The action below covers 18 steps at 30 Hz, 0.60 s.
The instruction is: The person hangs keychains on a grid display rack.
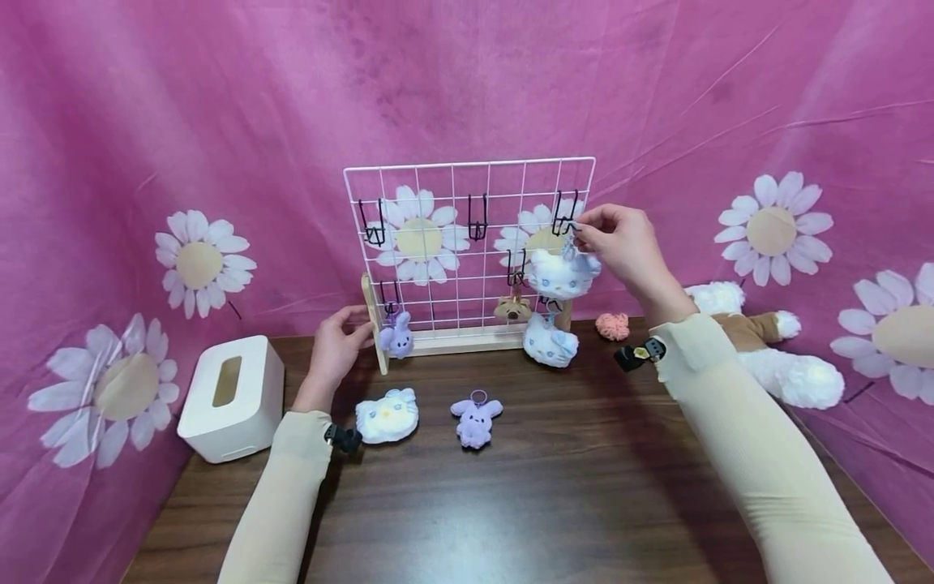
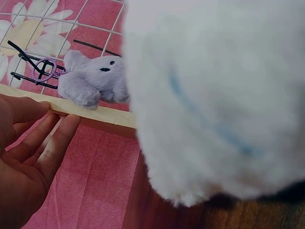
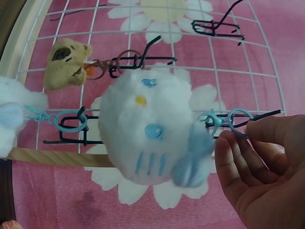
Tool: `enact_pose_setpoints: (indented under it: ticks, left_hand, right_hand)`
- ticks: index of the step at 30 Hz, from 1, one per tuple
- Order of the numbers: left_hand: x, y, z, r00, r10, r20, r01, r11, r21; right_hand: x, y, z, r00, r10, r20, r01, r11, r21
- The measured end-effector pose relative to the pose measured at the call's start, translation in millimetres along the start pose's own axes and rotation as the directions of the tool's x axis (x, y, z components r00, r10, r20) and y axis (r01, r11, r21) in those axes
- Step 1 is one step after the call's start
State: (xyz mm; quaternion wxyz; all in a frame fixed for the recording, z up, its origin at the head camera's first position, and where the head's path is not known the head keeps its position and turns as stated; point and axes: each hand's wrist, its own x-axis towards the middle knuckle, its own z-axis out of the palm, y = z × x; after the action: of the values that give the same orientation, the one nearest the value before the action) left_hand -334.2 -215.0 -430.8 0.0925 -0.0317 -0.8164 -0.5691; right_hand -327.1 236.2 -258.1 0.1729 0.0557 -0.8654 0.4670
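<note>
My right hand (image 1: 620, 243) pinches the blue ring (image 3: 239, 123) of a white plush cat keychain (image 1: 560, 274) at the upper-right black hook (image 1: 565, 221). In the right wrist view the ring lies against that hook's prong, and the cat's head (image 3: 147, 119) hangs from its clasp. My left hand (image 1: 337, 353) holds the wooden side post (image 2: 105, 117) of the white grid rack (image 1: 467, 165) between thumb and fingers. Beside that post a purple bunny (image 1: 397, 337) hangs on a hook. A brown bear (image 1: 513, 309) and another white cat (image 1: 550, 341) hang lower right.
On the table lie a white cat plush (image 1: 387, 416) and a purple bunny (image 1: 476, 422) in front of the rack. A white tissue box (image 1: 232, 397) stands left. A coral object (image 1: 612, 326) and a large white plush (image 1: 795, 375) are at right. Two upper hooks hold nothing.
</note>
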Motion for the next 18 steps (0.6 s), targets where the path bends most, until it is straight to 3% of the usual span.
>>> enact_pose_setpoints:
  ticks: [18]
  left_hand:
    - [-1.0, -2.6, 2.1, 1.0, 0.008, -0.007, -0.008, 1.0, 0.011]
  right_hand:
    - [16.9, 10.6, 7.3, 0.997, 0.038, -0.061, -0.039, 0.999, -0.02]
